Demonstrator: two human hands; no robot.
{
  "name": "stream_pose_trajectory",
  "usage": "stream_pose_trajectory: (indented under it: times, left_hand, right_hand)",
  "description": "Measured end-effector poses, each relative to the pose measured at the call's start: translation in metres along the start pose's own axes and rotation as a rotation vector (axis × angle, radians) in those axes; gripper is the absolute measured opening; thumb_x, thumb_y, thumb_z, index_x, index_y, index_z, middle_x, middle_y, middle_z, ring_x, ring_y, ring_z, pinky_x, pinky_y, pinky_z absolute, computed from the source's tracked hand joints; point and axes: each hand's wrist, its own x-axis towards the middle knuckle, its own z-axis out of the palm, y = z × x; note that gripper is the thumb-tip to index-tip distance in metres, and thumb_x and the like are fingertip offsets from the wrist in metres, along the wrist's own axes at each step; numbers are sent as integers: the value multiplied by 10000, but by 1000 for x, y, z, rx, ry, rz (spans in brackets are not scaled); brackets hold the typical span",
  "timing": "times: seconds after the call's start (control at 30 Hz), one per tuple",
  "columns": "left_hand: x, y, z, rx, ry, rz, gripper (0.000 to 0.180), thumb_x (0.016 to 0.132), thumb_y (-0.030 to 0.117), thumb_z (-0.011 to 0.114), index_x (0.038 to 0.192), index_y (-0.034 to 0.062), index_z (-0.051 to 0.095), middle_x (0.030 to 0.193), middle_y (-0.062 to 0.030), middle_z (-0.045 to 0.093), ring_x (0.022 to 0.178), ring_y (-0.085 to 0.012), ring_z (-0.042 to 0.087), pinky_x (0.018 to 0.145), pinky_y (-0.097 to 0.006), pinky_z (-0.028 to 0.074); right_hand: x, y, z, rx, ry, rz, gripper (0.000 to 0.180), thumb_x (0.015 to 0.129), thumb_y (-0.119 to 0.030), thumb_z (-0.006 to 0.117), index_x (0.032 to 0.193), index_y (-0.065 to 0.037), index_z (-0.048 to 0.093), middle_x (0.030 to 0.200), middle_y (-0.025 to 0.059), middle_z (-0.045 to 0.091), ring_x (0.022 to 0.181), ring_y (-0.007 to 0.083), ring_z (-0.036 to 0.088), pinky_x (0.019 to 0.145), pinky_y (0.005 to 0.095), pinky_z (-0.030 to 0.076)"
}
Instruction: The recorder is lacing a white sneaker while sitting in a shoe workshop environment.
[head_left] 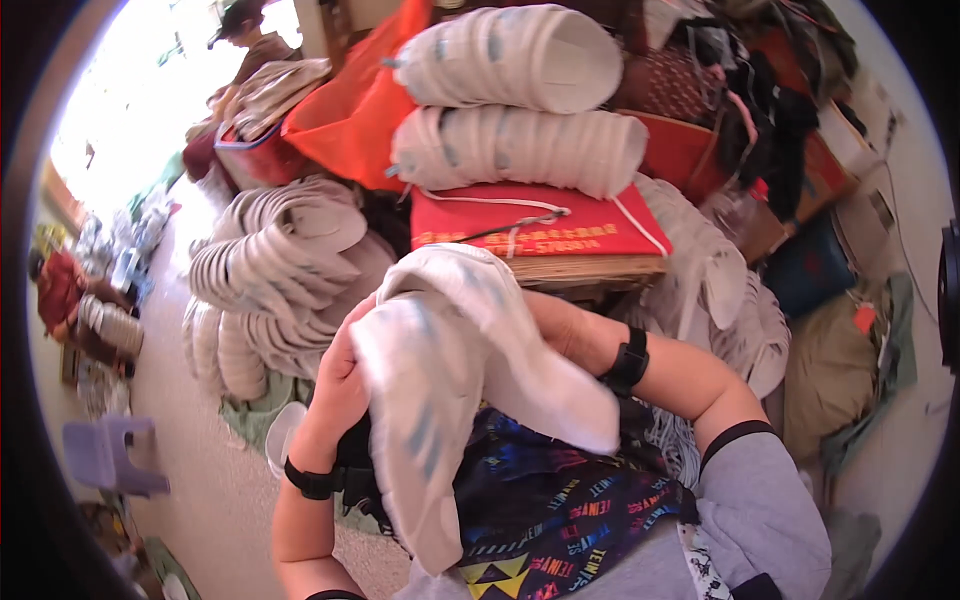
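Note:
A long, bent white fabric piece [415,400] with blue-grey marks hangs before my chest, its two ends drooping and partly blurred. Closed round its left edge is my left hand [347,372], the thumb side showing. My right hand [548,318] reaches behind the upper part of the piece, so its fingers are hidden. Just beyond both hands, a red printed cover [540,225] lies over a low wooden-looking block [590,267]. Two rolls of nested white pieces lie on it, an upper roll [500,60] and a lower roll [515,148].
Piles of nested white pieces flank the block, a left pile [280,260] and a right pile [700,260]. An orange-red bag [350,110] stands behind. A purple stool [115,455] is at far left, with a person [75,300] beyond. Another person [255,45] is near the bright doorway.

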Motion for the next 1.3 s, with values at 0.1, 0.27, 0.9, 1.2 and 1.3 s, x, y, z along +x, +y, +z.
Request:
stream_pose_trajectory:
  times: [0.1, 0.27, 0.9, 1.2, 1.3]
  left_hand:
    - [25, -22, 5, 319, -123, 20, 447, 976, 63, 530, 1411, 18, 437, 1123, -35, 612, 1002, -81, 541, 903, -232, 441]
    - [49, -45, 0, 1099, -150, -103, 374, 937, 142, 545, 1297, 39, 532, 957, -118, 685, 833, -232, 661, 758, -351, 515]
    - [57, -132, 145, 462, -316, -18, 857, 905, 247, 635, 1497, -2, 67, 1419, -241, 336, 1338, -310, 351, 1114, -391, 288]
    - [66, -157, 133, 300, -335, -62, 817, 937, 196, 631, 1497, 17, 63, 1439, -173, 290, 1323, -247, 338, 1114, -362, 287]
    - [68, -155, 137, 312, -347, -111, 824, 946, 226, 624, 1508, 42, 51, 1448, -181, 294, 1333, -248, 329, 1118, -364, 278]
  right_hand:
    - [-22, -13, -62, -96, 73, -219, 414, 959, -349, 573, 1236, -42, 592, 1223, 77, 648, 1060, 156, 638, 952, 339, 499]
    - [-84, -31, -160, -549, 604, -271, 404, 877, -357, 577, 1141, -57, 636, 1093, 106, 675, 982, 177, 651, 860, 347, 501]
    - [-47, 30, -168, -1043, 771, -642, 519, 927, -358, 616, 1153, 88, 477, 1153, 280, 583, 1038, 361, 620, 894, 397, 487]
    - [-126, 71, -247, -471, 734, -279, 370, 988, -394, 538, 1095, -50, 626, 1024, 48, 666, 898, 137, 626, 836, 292, 500]
    - [-195, 133, -313, -592, 946, -11, 281, 960, -284, 578, 1015, -28, 680, 900, 29, 680, 807, 122, 636, 718, 273, 511]
